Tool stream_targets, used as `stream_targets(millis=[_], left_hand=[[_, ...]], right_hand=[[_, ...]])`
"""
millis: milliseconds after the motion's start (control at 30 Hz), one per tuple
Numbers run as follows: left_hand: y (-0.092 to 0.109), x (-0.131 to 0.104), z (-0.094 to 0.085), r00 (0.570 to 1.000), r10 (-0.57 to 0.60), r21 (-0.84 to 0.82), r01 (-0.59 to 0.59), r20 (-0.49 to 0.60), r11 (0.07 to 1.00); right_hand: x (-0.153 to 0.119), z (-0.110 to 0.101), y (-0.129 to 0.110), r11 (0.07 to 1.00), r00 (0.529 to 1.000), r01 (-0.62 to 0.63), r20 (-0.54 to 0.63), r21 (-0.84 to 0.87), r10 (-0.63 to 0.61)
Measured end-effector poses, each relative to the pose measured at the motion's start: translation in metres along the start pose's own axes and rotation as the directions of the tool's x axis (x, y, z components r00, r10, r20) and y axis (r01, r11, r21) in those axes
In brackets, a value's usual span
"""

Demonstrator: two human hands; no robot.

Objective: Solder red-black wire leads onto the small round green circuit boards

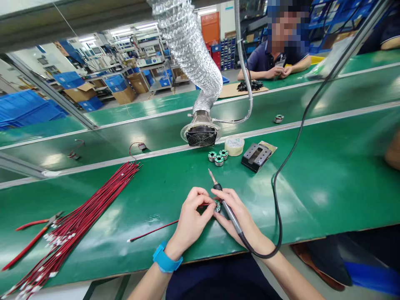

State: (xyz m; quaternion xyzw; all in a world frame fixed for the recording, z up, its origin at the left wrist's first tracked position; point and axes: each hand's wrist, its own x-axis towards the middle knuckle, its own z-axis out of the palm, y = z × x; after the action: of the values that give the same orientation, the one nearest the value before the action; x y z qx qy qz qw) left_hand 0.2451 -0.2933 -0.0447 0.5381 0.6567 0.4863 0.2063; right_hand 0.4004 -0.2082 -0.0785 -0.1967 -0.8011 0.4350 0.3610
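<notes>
My left hand (195, 216), with a blue wristband, pinches a red wire (156, 230) near one end; its white connector lies to the left on the green bench. The pinched end meets a small round green-and-silver part (217, 206) between my hands. Fingers of my right hand (239, 214) touch that part, and the same hand holds a soldering iron (231, 216), its tip pointing up and away from the part. Beyond the tip sit three similar round parts (219, 160). How the wire joins the part is hidden by my fingers.
Red wires (93, 208) lie in a bundle at left beside red-handled cutters (34, 241). A tape roll (234, 146) and a metal stand (256, 157) sit behind. A fume duct (202, 129) hangs overhead; the iron's black cable (275, 183) loops right. A person (275, 58) sits opposite.
</notes>
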Motion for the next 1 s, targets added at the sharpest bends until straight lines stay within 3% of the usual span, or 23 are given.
stream_targets(millis=[100, 167, 267, 367, 500, 900, 1000], left_hand=[[0.002, 0.004, 0.002, 0.999, 0.018, 0.015, -0.019, 0.043, 1.000], [0.002, 0.006, 0.003, 0.999, 0.012, 0.022, -0.014, 0.053, 1.000], [0.002, 0.006, 0.005, 0.999, 0.005, 0.041, -0.007, 0.041, 0.999], [0.003, 0.004, 0.008, 1.000, 0.012, 0.079, -0.013, 0.018, 0.997], [0.003, 0.001, 0.012, 0.999, 0.034, 0.124, -0.032, -0.012, 0.992], [0.001, -0.001, 0.015, 0.996, 0.078, 0.168, -0.070, -0.038, 0.983], [0.001, -0.001, 0.016, 0.995, 0.091, 0.181, -0.083, -0.036, 0.980]], right_hand=[[-0.002, -0.007, -0.003, 1.000, 0.999, -0.002, -0.047, 0.029, 0.004], [-0.009, -0.013, -0.005, 0.999, 0.988, -0.031, -0.153, 0.034, 0.035], [-0.027, -0.020, -0.006, 0.990, 0.925, -0.135, -0.352, 0.038, 0.140], [-0.046, -0.024, -0.004, 0.986, 0.874, -0.153, -0.456, 0.067, 0.167], [-0.058, -0.025, -0.002, 0.990, 0.878, -0.109, -0.458, 0.088, 0.137], [-0.046, -0.031, -0.010, 0.999, 0.922, 0.006, -0.386, -0.037, -0.020], [-0.048, -0.030, -0.008, 1.000, 0.928, -0.008, -0.372, 0.022, 0.016]])
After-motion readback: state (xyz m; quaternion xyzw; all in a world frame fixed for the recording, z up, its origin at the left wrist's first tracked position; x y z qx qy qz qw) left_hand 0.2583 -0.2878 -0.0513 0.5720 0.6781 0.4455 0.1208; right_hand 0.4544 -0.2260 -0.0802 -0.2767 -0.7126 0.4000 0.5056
